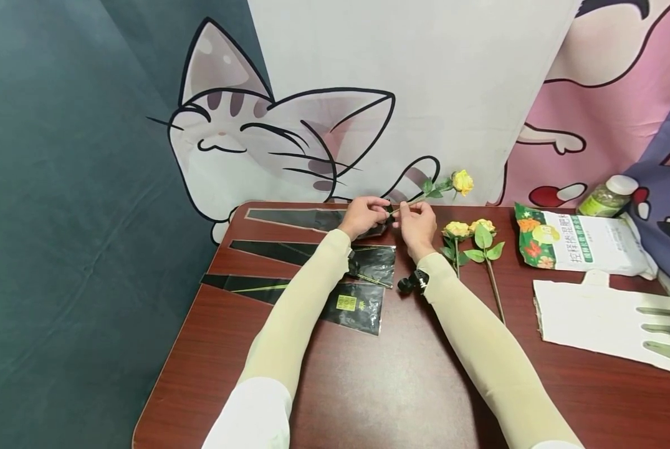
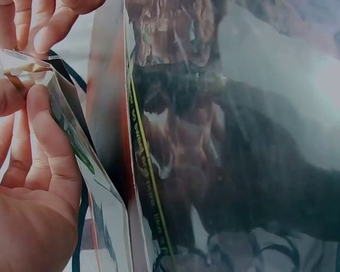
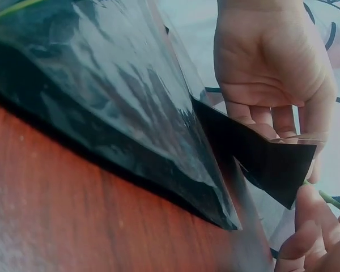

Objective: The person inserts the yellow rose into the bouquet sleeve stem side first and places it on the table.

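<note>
My left hand (image 1: 363, 216) pinches the mouth of a narrow black-and-clear flower sleeve (image 1: 312, 218) at the table's back edge. In the right wrist view the sleeve's black end (image 3: 283, 170) stands lifted, with the left fingers behind it. Between its fingertips my right hand (image 1: 416, 226) holds an artificial yellow rose (image 1: 462, 182) by its green stem (image 3: 331, 201). The bloom points up and to the right, and the stem's lower end is right at the sleeve's mouth. Both hands' fingertips are close together there.
Two more flower sleeves (image 1: 312, 254) (image 1: 363, 312) lie nearer on the table. Right of the hands are other yellow roses (image 1: 456, 229) (image 1: 483, 226). Farther right lie a fertilizer bag (image 1: 587, 243), a white glove (image 1: 598, 312) and a lidded jar (image 1: 606, 196). A printed curtain (image 1: 424, 75) hangs behind.
</note>
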Demonstrator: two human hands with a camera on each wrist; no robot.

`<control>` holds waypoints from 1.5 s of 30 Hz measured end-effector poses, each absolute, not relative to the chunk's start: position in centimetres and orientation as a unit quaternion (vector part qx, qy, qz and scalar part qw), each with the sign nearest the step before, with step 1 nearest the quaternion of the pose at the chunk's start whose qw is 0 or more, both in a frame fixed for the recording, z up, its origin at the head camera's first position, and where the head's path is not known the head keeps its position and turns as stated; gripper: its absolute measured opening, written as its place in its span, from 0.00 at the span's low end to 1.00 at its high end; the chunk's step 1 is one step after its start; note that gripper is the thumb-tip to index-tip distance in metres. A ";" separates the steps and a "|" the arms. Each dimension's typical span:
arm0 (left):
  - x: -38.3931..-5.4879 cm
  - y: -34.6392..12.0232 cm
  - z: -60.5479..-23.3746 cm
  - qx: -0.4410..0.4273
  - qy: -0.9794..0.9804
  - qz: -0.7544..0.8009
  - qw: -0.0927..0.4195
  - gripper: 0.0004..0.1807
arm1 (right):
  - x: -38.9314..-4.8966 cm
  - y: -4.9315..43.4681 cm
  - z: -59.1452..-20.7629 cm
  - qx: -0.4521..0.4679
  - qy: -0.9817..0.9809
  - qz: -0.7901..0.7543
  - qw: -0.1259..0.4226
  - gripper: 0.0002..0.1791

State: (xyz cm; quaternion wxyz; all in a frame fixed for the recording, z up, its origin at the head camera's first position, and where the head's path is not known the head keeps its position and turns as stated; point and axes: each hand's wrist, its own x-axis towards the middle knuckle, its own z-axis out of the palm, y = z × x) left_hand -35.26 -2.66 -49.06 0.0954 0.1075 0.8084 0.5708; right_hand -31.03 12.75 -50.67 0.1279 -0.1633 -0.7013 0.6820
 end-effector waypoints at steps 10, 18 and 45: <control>-35.5 -3.0 -49.0 0.113 0.812 0.564 0.099 0.16 | -31.0 13.6 -50.4 -0.164 -0.709 0.670 0.149 0.16; -35.6 -3.1 -49.0 0.112 0.808 0.569 0.106 0.16 | -30.8 14.0 -50.4 -0.159 -0.673 0.706 0.155 0.08; -35.1 -2.6 -48.3 0.112 0.806 0.573 0.096 0.16 | -30.4 13.0 -50.9 -0.170 -0.654 0.729 0.114 0.06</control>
